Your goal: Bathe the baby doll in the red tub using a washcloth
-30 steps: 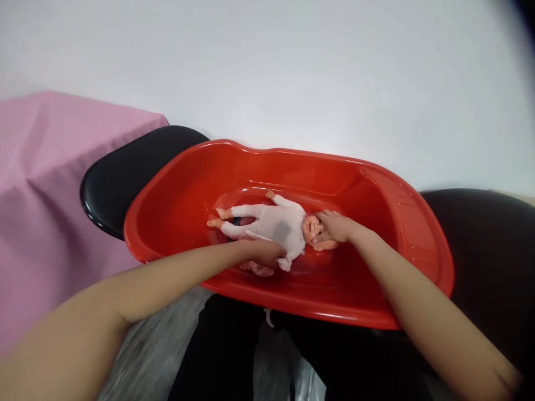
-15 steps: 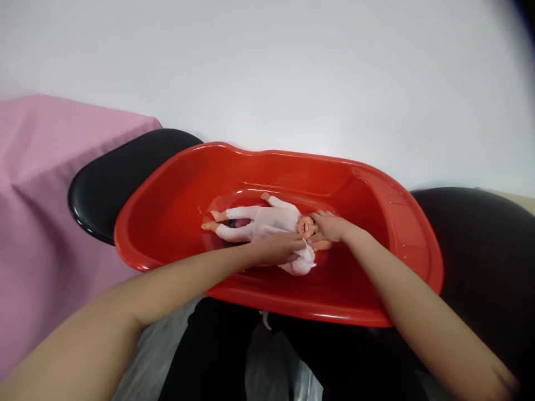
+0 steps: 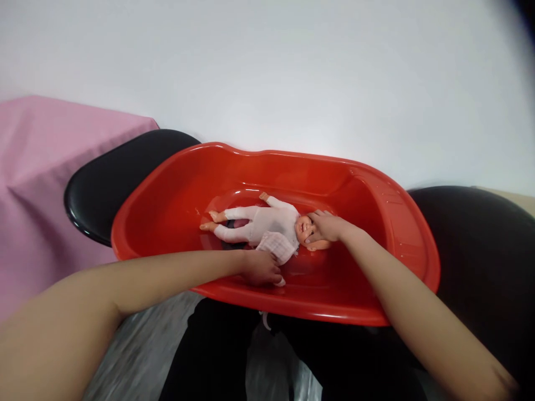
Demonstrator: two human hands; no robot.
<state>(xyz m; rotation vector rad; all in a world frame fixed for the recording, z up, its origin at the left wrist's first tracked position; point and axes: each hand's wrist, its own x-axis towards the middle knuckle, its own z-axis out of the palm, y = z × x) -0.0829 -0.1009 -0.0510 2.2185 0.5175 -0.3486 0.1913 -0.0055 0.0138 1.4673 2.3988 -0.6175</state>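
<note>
A baby doll (image 3: 271, 217) in a white long-sleeved outfit lies on its back in a red baby bathtub (image 3: 317, 311), its feet to the left and its head to the right. My right hand (image 3: 327, 225) is curved over the top and side of the doll's head, gripping it. Beside the doll's near side, my left hand (image 3: 264, 268) is closed on a pale checked cloth (image 3: 277, 246). Part of that cloth spreads over the doll's near side, and a corner pokes out below my fingers. The doll's near arm is hidden.
Black seats stand under the tub, one (image 3: 125, 178) at the left and one (image 3: 480, 256) at the right. A pink cloth-covered table (image 3: 75, 133) is on the far left. The white wall (image 3: 267, 72) rises behind. My black-trousered legs are below the tub's near rim.
My left hand has moved left and down with the cloth, away from the doll's face to beside its torso. My right hand stays on the doll's head.
</note>
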